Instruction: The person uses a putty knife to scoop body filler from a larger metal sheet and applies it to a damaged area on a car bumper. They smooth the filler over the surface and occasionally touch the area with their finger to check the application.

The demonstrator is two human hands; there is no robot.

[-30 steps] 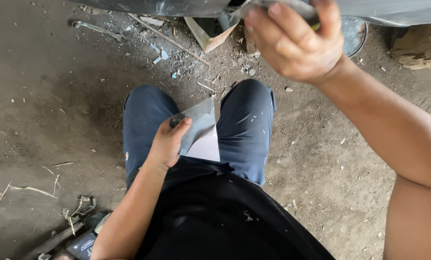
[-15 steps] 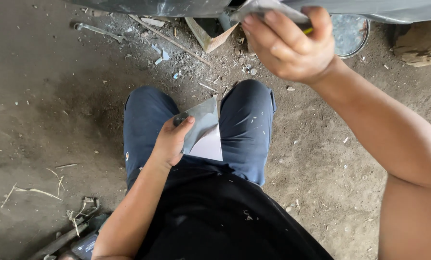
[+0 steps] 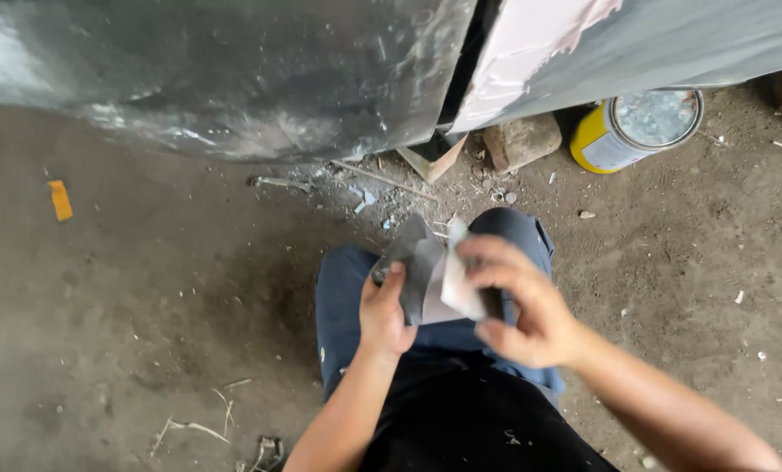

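Both hands now pinch one folded grey sheet of sandpaper [image 3: 426, 271] over the lap: the left hand [image 3: 382, 310] grips its lower edge, and the right hand [image 3: 517, 306], raised at the car panel [image 3: 233, 79] a second ago, has come down to close its grip on the pale backing. A yellow tin [image 3: 640, 127] stands beyond the knees on the dirt floor [image 3: 128, 297].

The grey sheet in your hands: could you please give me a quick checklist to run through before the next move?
1. Left hand grips the grey sheet at its edge: ok.
2. Right hand pinches the sheet's pale folded part: ok.
3. Sheet held above the knees, off the dirt floor: ok.
4. Sheet's working face intact: cannot tell, it is creased and partly hidden.
5. Yellow can upright, apart from both hands: ok.
6. Pale patch on the dark panel dry: cannot tell.
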